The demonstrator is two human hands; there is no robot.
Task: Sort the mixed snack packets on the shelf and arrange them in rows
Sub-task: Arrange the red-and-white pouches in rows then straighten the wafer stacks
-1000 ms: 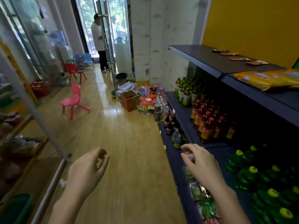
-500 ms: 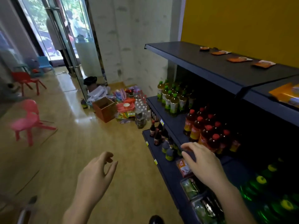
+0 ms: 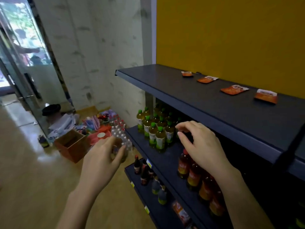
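Four flat orange snack packets lie in one loose row on the dark blue metal top shelf (image 3: 165,80), near the yellow back wall (image 3: 231,38). They are well apart from each other: the first packet (image 3: 187,74) is the farthest, then the second packet (image 3: 207,79), the third packet (image 3: 234,89), and the fourth packet (image 3: 266,96) is nearest to the camera. One more orange packet (image 3: 180,212) lies on the lowest shelf (image 3: 158,215), partly blurred.

The right hand (image 3: 201,146) hangs in front of the middle shelf (image 3: 168,156), under the front edge of the top shelf and just above the amber bottles with red caps (image 3: 194,174). Its fingers are bent loosely and its grip is apart; nothing is seen in it. The left hand (image 3: 102,159) is out over the wooden floor (image 3: 33,179), away from the shelves. Its grip is also apart, with relaxed fingers, and it holds nothing.

On the middle shelf, beyond the right hand, stands a group of yellow drink bottles with green caps (image 3: 155,129). Small dark bottles (image 3: 143,172) stand on the lowest shelf. On the floor by the shelf end are an open brown cardboard box (image 3: 71,144) and a wrapped pack of clear water bottles (image 3: 120,131). A glass door (image 3: 24,71) is at the left.
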